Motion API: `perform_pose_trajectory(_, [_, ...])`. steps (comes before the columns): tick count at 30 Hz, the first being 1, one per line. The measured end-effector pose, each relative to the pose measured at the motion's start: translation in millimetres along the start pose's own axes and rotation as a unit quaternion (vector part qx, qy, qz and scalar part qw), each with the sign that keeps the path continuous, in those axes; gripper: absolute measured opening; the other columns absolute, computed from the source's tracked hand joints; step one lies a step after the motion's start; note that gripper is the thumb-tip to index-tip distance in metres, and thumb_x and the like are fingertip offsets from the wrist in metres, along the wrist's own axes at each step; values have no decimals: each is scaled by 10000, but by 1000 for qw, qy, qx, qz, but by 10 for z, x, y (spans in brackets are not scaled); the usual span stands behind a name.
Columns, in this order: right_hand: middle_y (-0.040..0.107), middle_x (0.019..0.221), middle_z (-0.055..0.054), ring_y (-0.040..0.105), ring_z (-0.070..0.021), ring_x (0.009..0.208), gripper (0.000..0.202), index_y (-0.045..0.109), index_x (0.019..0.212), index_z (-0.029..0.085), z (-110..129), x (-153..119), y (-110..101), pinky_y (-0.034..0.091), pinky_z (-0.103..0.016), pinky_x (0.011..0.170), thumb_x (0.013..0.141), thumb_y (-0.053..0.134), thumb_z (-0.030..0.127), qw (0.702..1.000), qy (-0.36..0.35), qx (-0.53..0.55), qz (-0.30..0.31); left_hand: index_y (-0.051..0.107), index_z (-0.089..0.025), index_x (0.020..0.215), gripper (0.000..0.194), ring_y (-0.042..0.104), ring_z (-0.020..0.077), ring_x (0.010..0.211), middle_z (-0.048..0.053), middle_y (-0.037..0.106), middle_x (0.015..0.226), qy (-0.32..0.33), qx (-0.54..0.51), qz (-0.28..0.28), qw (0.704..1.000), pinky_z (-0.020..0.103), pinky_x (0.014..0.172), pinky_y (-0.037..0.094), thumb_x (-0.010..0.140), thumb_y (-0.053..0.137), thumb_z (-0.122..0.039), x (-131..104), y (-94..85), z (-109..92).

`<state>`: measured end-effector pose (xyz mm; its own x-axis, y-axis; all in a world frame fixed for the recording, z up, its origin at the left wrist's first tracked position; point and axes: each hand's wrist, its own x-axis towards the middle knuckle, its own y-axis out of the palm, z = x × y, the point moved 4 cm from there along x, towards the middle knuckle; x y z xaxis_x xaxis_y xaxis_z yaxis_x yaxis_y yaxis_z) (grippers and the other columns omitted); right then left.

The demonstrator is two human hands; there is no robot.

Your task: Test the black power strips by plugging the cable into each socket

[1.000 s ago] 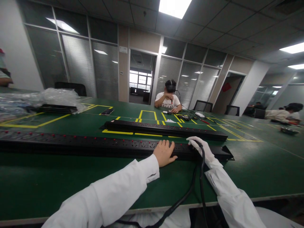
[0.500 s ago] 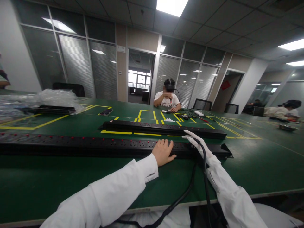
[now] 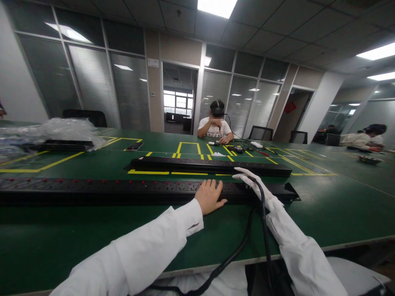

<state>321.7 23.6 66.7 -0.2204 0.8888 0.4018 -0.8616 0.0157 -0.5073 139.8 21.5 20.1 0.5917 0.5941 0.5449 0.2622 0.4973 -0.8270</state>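
my left hand (image 3: 210,197) rests on the socket strip (image 3: 123,189), fingers loosely spread. my gloved right hand (image 3: 263,183) stretches its fingers by the black cable (image 3: 265,224); i can't tell if it grips.

Near power strip (image 3: 92,191) lengthwise across the desk (image 3: 117,222), far power strip (image 3: 212,166) behind it.
The left hand (image 3: 209,197) rests on the near power strip; the right hand (image 3: 257,190) is just right of it, over the same strip, with a cable (image 3: 266,234) running from there past the desk's front edge. Behind the far power strip, a phone (image 3: 135,146) lies left, plastic wrap (image 3: 68,128) farther left; a person (image 3: 214,130) sits across the desk.
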Motion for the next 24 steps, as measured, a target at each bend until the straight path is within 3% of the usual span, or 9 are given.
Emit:
perform_pose_trajectory(7, [637,1011,-56,561,-213,984,448,473,1207,250,-75,31,18,412,-374,879,812,457,462,1000,2,-5,8,369,-118,1234,627,455,307,1022,171,511,1086,2,0,1,1000,409,808,345,774,400,-543,-1,8,2])
perform_pose_trajectory(17, [653,965,-54,596,-200,832,459,510,1184,233,-236,-43,-103,473,-292,715,809,442,490,994,27,-104,-10,376,-112,1225,619,464,305,998,165,521,1053,1,3,-5,1000,410,802,350,779,385,-542,1,-8,-1])
perform_pose_trajectory(24, [638,1015,-27,590,-193,924,419,500,1197,259,-165,-151,-107,459,-285,808,822,441,438,982,-31,-187,-20,382,-111,1224,620,465,307,995,169,519,1060,-3,-2,-6,1000,414,806,349,777,387,-541,3,-5,-3])
